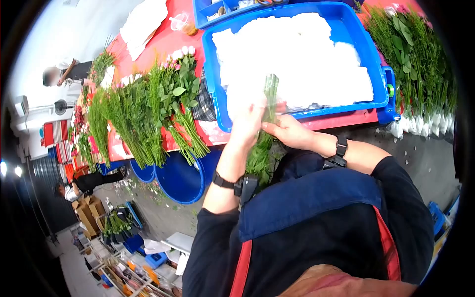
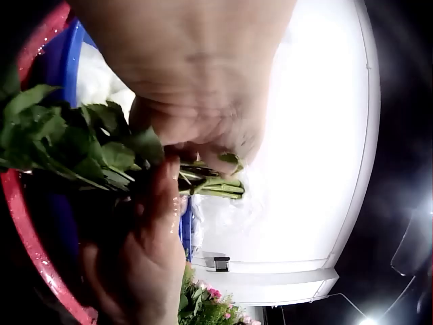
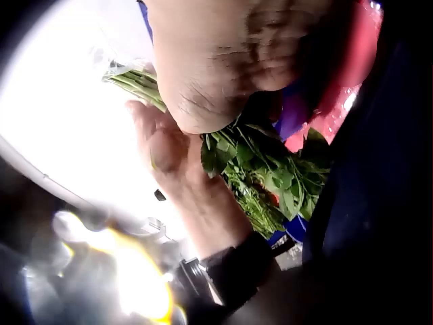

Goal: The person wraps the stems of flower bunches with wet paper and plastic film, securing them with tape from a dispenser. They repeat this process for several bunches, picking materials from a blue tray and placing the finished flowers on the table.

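Note:
I hold a bunch of green flower stems upright in front of my chest, cut ends up and leaves hanging down. My right hand grips the stems from the right, fingers curled round them. My left hand closes on the upper stems from the left, close against the right hand. In the left wrist view the cut stem ends stick out past the left hand's fingers, with the right hand below. In the right wrist view thin clear plastic surrounds the stem tips, and the leaves hang under the right hand.
A blue tray heaped with white sheets sits on the red table just ahead. Flower bunches lie along its left side, more at the right. Blue buckets stand below. Two people are far left.

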A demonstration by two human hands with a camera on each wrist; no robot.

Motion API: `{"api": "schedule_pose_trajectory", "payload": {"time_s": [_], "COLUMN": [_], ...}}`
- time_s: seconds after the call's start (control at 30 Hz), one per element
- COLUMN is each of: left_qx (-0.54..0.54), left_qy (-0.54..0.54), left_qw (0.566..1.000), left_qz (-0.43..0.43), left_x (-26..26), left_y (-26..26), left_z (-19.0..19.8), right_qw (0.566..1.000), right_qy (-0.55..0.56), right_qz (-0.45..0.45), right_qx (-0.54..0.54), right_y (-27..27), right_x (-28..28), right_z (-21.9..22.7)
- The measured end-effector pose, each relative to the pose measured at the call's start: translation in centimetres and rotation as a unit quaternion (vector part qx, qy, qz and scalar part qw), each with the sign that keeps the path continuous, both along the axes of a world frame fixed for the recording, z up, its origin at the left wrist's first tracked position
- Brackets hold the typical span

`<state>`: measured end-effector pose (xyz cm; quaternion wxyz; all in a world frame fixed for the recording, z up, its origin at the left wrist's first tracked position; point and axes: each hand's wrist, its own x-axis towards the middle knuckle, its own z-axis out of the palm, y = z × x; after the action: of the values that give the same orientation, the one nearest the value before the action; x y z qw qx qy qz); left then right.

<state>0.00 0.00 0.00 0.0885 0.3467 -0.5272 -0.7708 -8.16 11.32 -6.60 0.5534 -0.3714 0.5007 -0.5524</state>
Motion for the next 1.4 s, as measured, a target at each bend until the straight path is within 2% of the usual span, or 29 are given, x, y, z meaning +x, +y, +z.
{"api": "schedule_pose_trajectory", "payload": {"time_s": [0.07, 0.13, 0.2, 0.23, 0.3, 0.33, 0.37, 0.4, 0.43, 0.5, 0.53, 0.57, 0.63, 0.67, 0.7, 0.77, 0.83, 0.87, 0.9, 0.93, 0.97, 1.0, 1.03, 1.07, 1.1, 1.17, 1.27, 1.37, 1.4], "left_qx": [-0.087, -0.052, -0.042, -0.052, -0.073, -0.087, -0.096, -0.105, -0.093, -0.068, -0.033, 0.003, 0.073, 0.002, -0.103, -0.172, -0.252, -0.289, -0.290, -0.292, -0.295, -0.313, -0.323, -0.332, -0.341, -0.302, -0.309, -0.248, -0.225], "left_qy": [0.058, 0.030, 0.027, 0.022, 0.013, -0.003, -0.017, -0.033, -0.027, -0.018, 0.014, 0.012, 0.009, -0.037, -0.130, -0.135, -0.096, -0.076, -0.086, -0.096, -0.107, -0.124, -0.117, -0.111, -0.105, -0.137, -0.173, -0.183, -0.125], "left_qw": [0.994, 0.998, 0.999, 0.998, 0.997, 0.996, 0.995, 0.993, 0.994, 0.996, 0.996, 0.995, 0.990, 0.987, 0.976, 0.968, 0.953, 0.944, 0.939, 0.934, 0.927, 0.914, 0.906, 0.896, 0.886, 0.868, 0.836, 0.860, 0.885], "left_qz": [-0.034, -0.007, 0.011, 0.013, 0.020, 0.002, -0.017, -0.038, -0.041, -0.052, -0.083, -0.094, -0.116, -0.155, -0.142, -0.124, -0.135, -0.139, -0.162, -0.184, -0.205, -0.225, -0.249, -0.273, -0.297, -0.370, -0.419, -0.407, -0.389], "left_x": [0.2, 1.9, 1.3, 1.3, 0.9, 0.7, 0.3, -0.3, -0.8, -1.9, -2.2, -2.7, -4.1, -5.2, -6.4, -8.0, -9.6, -10.2, -11.0, -11.7, -12.4, -13.1, -13.8, -14.5, -15.2, -17.1, -19.6, -22.3, -22.8], "left_y": [1.2, 1.3, 1.6, 1.8, 2.2, 2.4, 2.9, 3.6, 4.4, 6.0, 6.4, 7.0, 8.9, 10.4, 11.9, 14.1, 16.4, 17.6, 18.7, 19.8, 20.8, 21.6, 22.4, 23.4, 24.5, 26.8, 29.7, 31.4, 31.9], "left_z": [-0.3, 0.1, -0.3, -0.2, -0.1, -0.4, -1.2, -1.3, -1.0, -0.1, -0.5, -0.6, -0.4, -0.1, -0.5, -1.0, -1.6, -1.9, -2.1, -2.2, -2.4, -3.0, -4.0, -5.0, -5.8, -6.9, -10.4, -10.5, -11.7], "right_qw": [0.997, 0.979, 0.920, 0.918, 0.974, 0.986, 0.966, 0.965, 0.971, 0.977, 0.960, 0.938, 0.847, 0.903, 0.883, 0.877, 0.922, 0.937, 0.921, 0.918, 0.889, 0.879, 0.838, 0.760, 0.807, 0.905, 0.921, 0.917, 0.924], "right_qy": [0.059, 0.192, 0.335, 0.328, 0.181, 0.059, -0.063, -0.094, -0.058, 0.013, 0.154, 0.281, 0.518, 0.419, 0.466, 0.471, 0.375, 0.348, 0.390, 0.390, 0.428, 0.411, 0.448, 0.537, 0.440, 0.292, 0.219, 0.305, 0.289], "right_qz": [-0.024, 0.064, 0.197, 0.206, -0.005, -0.127, -0.246, -0.242, -0.221, -0.179, -0.227, -0.195, -0.119, -0.086, -0.063, 0.006, 0.023, 0.010, 0.019, 0.032, -0.033, -0.165, -0.250, -0.273, -0.228, -0.189, -0.253, -0.225, -0.208], "right_qx": [-0.045, -0.010, 0.058, 0.087, 0.139, 0.087, 0.038, 0.046, 0.070, 0.119, 0.063, 0.052, 0.031, 0.028, 0.022, 0.094, 0.091, 0.008, -0.014, 0.061, 0.159, 0.179, 0.184, 0.245, 0.320, 0.246, 0.200, 0.126, 0.141], "right_y": [0.4, 0.2, 1.4, 2.2, 3.5, 3.6, 3.8, 3.7, 4.5, 6.2, 6.7, 8.1, 10.2, 11.4, 12.2, 14.1, 17.2, 19.0, 20.9, 22.9, 25.0, 27.1, 29.0, 30.4, 30.9, 31.8, 31.7, 35.0, 36.6], "right_x": [-0.2, 0.2, -2.8, -3.8, -4.9, -5.0, -5.0, -5.0, -5.5, -6.6, -6.9, -7.4, -8.0, -8.1, -8.6, -9.6, -10.8, -12.1, -14.0, -16.5, -19.1, -21.6, -24.6, -26.2, -28.1, -30.5, -29.1, -25.0, -23.5], "right_z": [-0.2, 0.9, 5.6, 6.9, 6.6, 6.8, 7.4, 8.8, 8.0, 3.9, 2.4, 1.5, 3.0, 4.6, 3.7, 2.8, 2.9, 3.2, 3.0, 5.2, 3.7, 2.8, 0.6, 1.5, 0.7, -4.6, -2.0, 2.7, 2.9]}}
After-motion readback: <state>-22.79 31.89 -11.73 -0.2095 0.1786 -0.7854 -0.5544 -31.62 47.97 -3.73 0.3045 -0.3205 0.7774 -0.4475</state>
